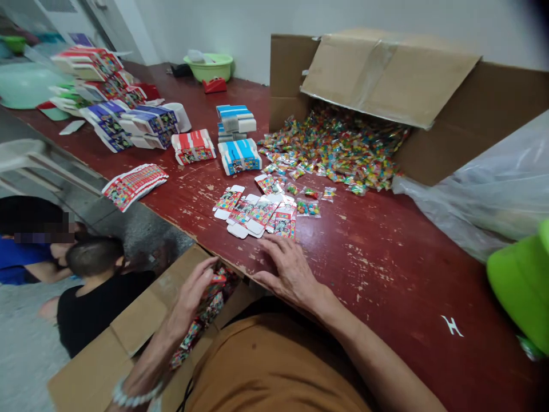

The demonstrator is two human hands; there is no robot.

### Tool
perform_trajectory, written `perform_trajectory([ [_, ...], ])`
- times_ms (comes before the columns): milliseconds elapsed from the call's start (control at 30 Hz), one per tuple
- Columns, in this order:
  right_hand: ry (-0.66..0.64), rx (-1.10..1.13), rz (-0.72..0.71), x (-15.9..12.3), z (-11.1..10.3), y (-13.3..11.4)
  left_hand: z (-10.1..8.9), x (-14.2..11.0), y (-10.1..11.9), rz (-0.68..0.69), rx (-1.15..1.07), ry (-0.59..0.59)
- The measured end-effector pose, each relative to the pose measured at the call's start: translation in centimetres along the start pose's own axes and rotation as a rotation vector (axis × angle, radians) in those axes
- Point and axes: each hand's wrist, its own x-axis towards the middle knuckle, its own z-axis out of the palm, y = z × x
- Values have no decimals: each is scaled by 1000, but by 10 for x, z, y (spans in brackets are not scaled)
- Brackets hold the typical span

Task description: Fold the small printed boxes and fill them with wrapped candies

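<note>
At centre, the right hand [288, 268], fingers spread, rests beside flat cartons [262, 213] (best lifted singly, by an edge). Whether the left hand [192, 292] holds anything is unclear.

Scuffed dark-red wooden tabletop [369, 246] before a pale-grey wall [240, 23]
Beside it, a white plastic stool [26, 150]; below, a grey floor [26, 326].

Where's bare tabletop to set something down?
Biggest patch: red tabletop between right hand, plastic bag and lime-green object, with a white H-shaped mark on it. Smaller: between fanned red pile and loose cartons. Crowded: where candy packets spill from the cardboard box.
</note>
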Motion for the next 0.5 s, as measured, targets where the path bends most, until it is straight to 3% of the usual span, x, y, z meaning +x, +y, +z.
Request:
perform_trajectory([
  [67, 11, -174, 78, -4, 1, 11, -13, 1, -8, 60, 211, 96],
  [133, -11, -280, 107, -10, 5, 16, -9, 2, -11, 126, 277, 110],
  [333, -31, -321, -36, -37, 23, 14, 56, 13, 9, 323, 233, 25],
  [400, 3, -303, -105, -50, 29, 14, 67, 17, 15, 333, 252, 1],
  [500, 63, -233, -180, -66, 34, 14, 69, 21, 17, 329, 265, 1],
])
